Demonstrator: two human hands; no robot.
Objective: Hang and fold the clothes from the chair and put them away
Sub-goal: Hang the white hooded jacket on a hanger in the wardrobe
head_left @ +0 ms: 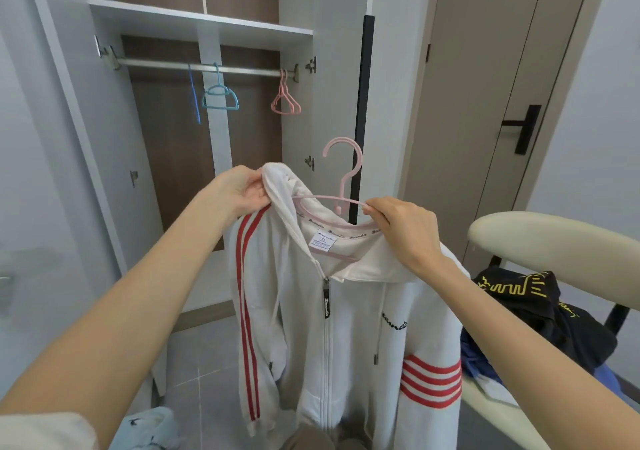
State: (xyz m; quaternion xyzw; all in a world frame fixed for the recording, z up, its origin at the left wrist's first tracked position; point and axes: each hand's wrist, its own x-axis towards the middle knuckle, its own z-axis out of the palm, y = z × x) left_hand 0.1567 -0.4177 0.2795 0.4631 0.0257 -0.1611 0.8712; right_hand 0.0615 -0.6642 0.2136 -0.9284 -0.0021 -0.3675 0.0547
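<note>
A white zip hoodie with red stripes hangs in front of me on a pink hanger, its hook pointing up. My left hand grips the hood and left shoulder of the hoodie. My right hand pinches the hanger's right arm at the collar. Behind them stands the open wardrobe with a metal rail. A cream chair at the right carries a black garment with yellow print and a blue garment.
On the rail hang a teal hanger, a blue hanger and pink hangers. A white shelf runs above the rail. A light blue cloth lies on the grey tiled floor at the lower left. A door with a black handle stands at the right.
</note>
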